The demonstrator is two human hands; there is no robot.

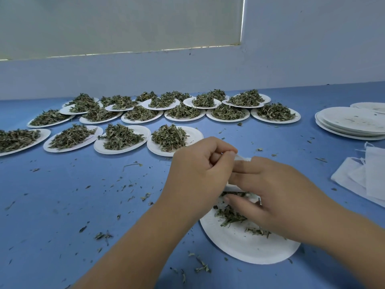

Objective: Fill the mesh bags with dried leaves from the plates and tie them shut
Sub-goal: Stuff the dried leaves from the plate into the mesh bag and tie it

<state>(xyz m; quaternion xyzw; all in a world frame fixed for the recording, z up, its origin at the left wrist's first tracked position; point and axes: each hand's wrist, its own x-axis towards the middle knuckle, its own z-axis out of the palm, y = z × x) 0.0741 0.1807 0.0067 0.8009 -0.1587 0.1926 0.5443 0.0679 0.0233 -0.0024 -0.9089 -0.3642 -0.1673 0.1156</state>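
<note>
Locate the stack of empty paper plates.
In the head view, the stack of empty plates sits at the far right, beyond the pile of mesh bags and right of the nearest leaf-filled plate.

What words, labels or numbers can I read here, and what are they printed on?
None: no text can be read anywhere.
The paper plates, the spare mesh bags, the mesh bag being filled, the blue table and the wall all look plain, without print or labels.
</note>
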